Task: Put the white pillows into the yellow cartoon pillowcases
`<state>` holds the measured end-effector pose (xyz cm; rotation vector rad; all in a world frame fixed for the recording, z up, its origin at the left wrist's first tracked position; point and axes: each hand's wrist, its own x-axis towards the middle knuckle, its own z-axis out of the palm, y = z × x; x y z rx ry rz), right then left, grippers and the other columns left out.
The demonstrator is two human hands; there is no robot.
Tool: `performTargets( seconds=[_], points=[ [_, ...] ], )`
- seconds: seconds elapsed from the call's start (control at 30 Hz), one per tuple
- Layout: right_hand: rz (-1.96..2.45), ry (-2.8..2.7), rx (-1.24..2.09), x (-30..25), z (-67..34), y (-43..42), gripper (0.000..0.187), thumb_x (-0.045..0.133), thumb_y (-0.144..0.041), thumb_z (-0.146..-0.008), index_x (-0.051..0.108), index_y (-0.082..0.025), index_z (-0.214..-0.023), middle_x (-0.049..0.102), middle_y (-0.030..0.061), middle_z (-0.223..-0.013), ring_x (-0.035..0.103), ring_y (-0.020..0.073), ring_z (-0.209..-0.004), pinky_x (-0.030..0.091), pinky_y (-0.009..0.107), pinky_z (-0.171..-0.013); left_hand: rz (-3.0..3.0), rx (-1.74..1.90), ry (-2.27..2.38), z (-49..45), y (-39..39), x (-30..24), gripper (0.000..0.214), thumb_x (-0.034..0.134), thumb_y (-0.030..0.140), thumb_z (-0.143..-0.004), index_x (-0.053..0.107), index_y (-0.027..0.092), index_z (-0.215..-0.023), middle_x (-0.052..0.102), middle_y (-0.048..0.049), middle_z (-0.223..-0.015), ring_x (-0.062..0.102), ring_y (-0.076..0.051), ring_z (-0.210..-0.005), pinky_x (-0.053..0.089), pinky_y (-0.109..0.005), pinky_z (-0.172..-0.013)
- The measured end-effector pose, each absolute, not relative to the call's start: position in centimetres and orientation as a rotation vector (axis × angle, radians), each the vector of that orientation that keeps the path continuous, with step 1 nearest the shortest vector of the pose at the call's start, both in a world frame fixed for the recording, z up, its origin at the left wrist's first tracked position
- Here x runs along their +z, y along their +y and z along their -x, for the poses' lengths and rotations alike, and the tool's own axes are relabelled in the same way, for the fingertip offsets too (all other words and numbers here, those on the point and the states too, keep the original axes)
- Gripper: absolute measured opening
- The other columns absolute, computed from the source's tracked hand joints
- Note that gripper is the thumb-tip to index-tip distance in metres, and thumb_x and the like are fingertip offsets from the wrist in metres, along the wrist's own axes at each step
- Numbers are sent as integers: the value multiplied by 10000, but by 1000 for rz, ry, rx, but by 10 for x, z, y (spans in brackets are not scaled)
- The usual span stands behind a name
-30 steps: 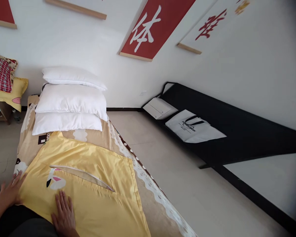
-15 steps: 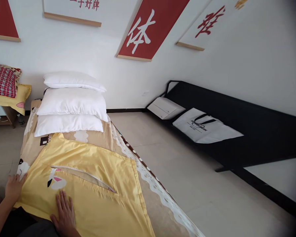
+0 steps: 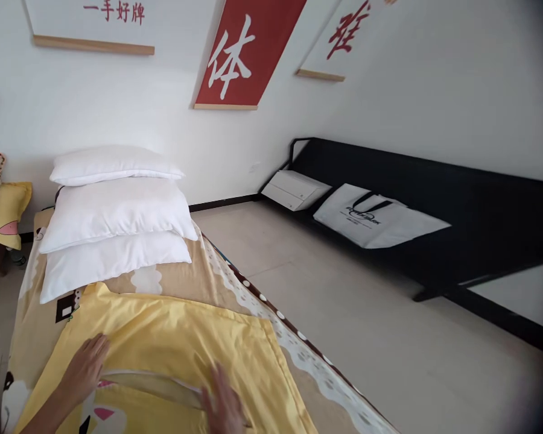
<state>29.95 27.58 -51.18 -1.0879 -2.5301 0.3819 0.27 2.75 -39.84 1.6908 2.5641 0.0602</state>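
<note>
A yellow pillowcase [image 3: 185,343] with a cartoon print lies flat on the bed [image 3: 172,280], its slit opening facing up. My left hand [image 3: 85,369] rests flat on the pillowcase near its left side, fingers stretched out. My right hand [image 3: 224,402] lies on the fabric at the right end of the slit, blurred by motion, with its fingers seeming extended. Three white pillows [image 3: 113,214] are stacked at the head of the bed, beyond the pillowcase.
A black folding cot [image 3: 479,205] stands along the right wall with a white tote bag [image 3: 375,223] and a white box [image 3: 294,188] on it. Tiled floor [image 3: 366,325] lies between the beds. Yellow and red cushions [image 3: 2,205] sit at the far left.
Both hands have slid forward and rightward over the pillowcase, toward the slit opening. The camera has moved closer to the bed and turned slightly to the right.
</note>
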Motion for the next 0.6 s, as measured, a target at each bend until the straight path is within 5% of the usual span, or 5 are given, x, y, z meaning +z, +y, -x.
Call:
performTargets(
  seconds=[0.13, 0.2, 0.37, 0.5, 0.6],
  points=[
    [623, -2964, 678, -481, -151, 267, 602, 348, -484, -970, 297, -284, -1536, 235, 37, -1609, 228, 239, -1488, 264, 474, -1183, -1834, 141, 2508, 20, 82, -425, 658, 333, 115, -903, 287, 297, -1534, 326, 11, -1591, 310, -199, -1459, 277, -427, -1190],
    [555, -3075, 698, -474, -136, 305, 647, 413, -484, -934, 305, -265, -1533, 209, 39, -1615, 203, 236, -1495, 223, 476, -1200, -1737, 88, 2514, 33, 93, -441, 613, 368, 214, -937, 278, 359, -1526, 285, 6, -1604, 303, -243, -1465, 262, -503, -1183],
    [1282, -2691, 333, -504, -263, 473, 724, 220, -534, -926, 423, -106, -1474, 415, 129, -1527, 310, 287, -1456, 268, 525, -1176, -1356, 4, 2690, 80, 70, -474, 525, 379, 394, -959, 342, 419, -1481, 291, -24, -1596, 318, -328, -1450, 218, -637, -1137],
    [1277, -2562, 146, -537, -341, 520, 693, 236, -550, -936, 327, -203, -1529, 359, 62, -1567, 304, 260, -1461, 277, 519, -1172, -1031, 47, 2983, 100, 74, -474, 546, 242, 435, -986, 323, 335, -1516, 311, -34, -1596, 275, -265, -1472, 122, -613, -1177],
    [1248, -2509, 70, -540, -343, 508, 645, 241, -494, -965, 334, -188, -1524, 403, 91, -1542, 348, 258, -1440, 286, 503, -1167, -679, 43, 3080, 109, 110, -462, 574, 209, 432, -991, 362, 230, -1506, 367, -102, -1566, 281, -267, -1461, 148, -634, -1161]
  ],
)
